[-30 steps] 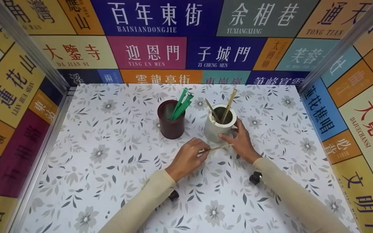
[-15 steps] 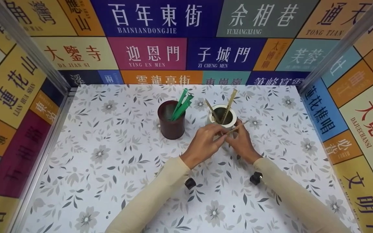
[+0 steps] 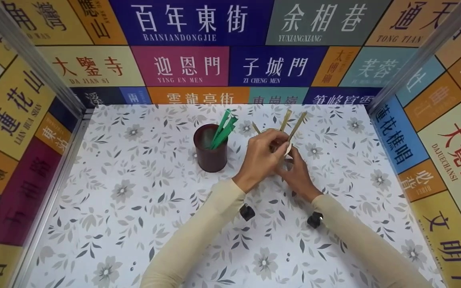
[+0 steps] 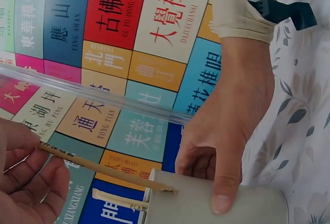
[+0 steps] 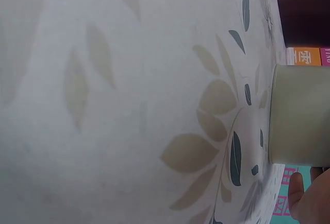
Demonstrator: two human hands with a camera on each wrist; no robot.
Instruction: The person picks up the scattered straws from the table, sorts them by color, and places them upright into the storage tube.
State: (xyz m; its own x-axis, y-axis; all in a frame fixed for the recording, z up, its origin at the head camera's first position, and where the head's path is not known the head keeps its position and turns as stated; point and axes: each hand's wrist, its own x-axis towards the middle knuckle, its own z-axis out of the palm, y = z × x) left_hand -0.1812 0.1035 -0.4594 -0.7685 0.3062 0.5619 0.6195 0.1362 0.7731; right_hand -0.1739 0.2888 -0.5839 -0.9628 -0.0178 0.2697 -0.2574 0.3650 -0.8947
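Observation:
In the left wrist view my left hand [image 3: 260, 156] pinches one end of a thin tan stick [image 4: 103, 168] with dark print. The stick's other end overlaps the outside of a pale grey-white cup [image 4: 258, 203] near its rim. My right hand [image 3: 300, 176] grips this cup from its right side, with the thumb along the wall. Another tan stick [image 4: 118, 199] leans out of the cup's mouth. In the head view my left hand covers most of the cup, and the tops of tan sticks [image 3: 285, 120] show behind it.
Left of the hands stands a dark maroon cup [image 3: 210, 158] with several green sticks [image 3: 224, 130] leaning in it. A white floral cloth [image 3: 198, 248] covers the table. Panels with printed characters [image 3: 190, 24] rise behind and at both sides.
My left hand has moved up and right to the pale cup's mouth, carrying the tan stick, which has swung to point steeply up and right. My right hand stays at the cup.

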